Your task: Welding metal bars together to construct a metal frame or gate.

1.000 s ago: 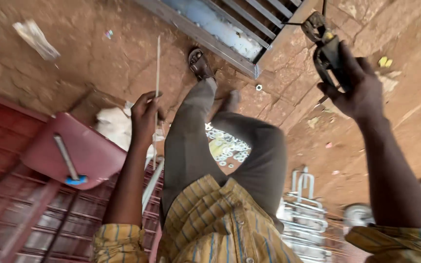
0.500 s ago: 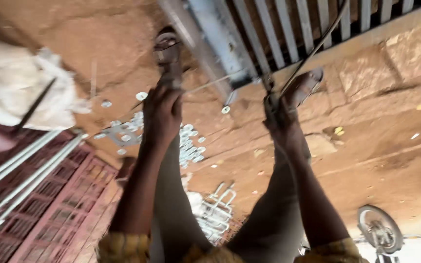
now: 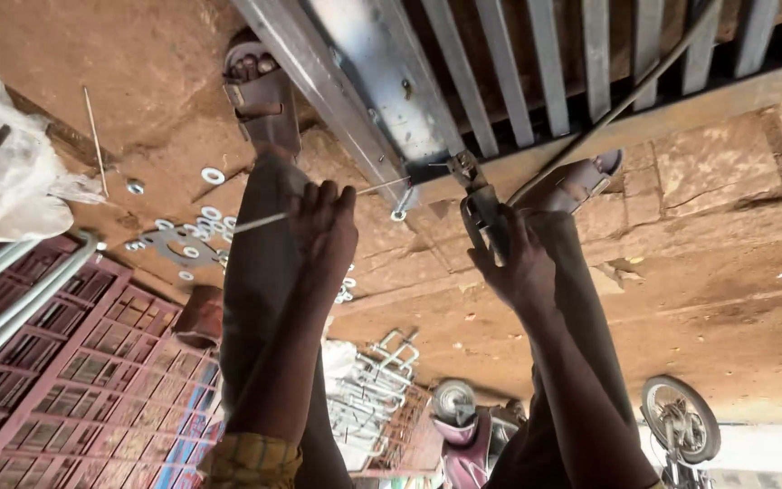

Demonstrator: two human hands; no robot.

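My left hand (image 3: 323, 226) pinches a thin metal rod (image 3: 382, 186) near its middle. The rod's far tip reaches the jaws of a dark clamp-type electrode holder (image 3: 474, 201), which my right hand (image 3: 519, 264) grips by the handle. A black cable (image 3: 608, 113) runs from the holder up across the grey steel gate frame (image 3: 382, 81). Both hands hover over my knees, just in front of the gate's lower corner. My sandalled feet (image 3: 260, 91) rest on the dirt on either side of it.
Several flat washers (image 3: 212, 176) and a round metal flange (image 3: 174, 243) lie on the dirt by my left leg. A dark red metal grille (image 3: 92, 380) with grey tubes (image 3: 20, 290), a white sack (image 3: 2, 172) and parked motorbikes (image 3: 676, 421) surround the spot.
The view has swung from the open ground to the gate. My right hand has brought the holder in close, and my left hand now sets a thin rod against its jaws.
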